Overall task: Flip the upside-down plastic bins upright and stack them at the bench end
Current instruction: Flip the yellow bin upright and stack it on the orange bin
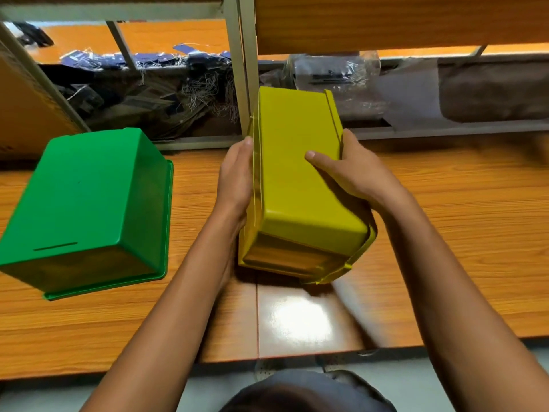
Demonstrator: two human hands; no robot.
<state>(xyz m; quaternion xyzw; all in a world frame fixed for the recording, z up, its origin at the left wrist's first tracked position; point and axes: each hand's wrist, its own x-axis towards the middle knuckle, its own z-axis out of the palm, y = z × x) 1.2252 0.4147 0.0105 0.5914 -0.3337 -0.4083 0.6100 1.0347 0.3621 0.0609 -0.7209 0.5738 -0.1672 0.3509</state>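
Yellow bin: a yellow rectangular plastic bin [294,173] held upside down, base facing up, tilted above the bench with its near end raised; the open side faces down
Left hand: the left hand [237,176] presses flat against the bin's left wall, fingers along the rim
Right hand: the right hand [347,171] grips the right edge, thumb lying across the base
Green bin: a green rectangular plastic bin [89,203] rests upside down on the bench, well apart to the left, untouched
Bench: an orange wood-grain bench [445,233]; a grey metal shelf frame [243,69] stands behind, with dark clutter beyond it
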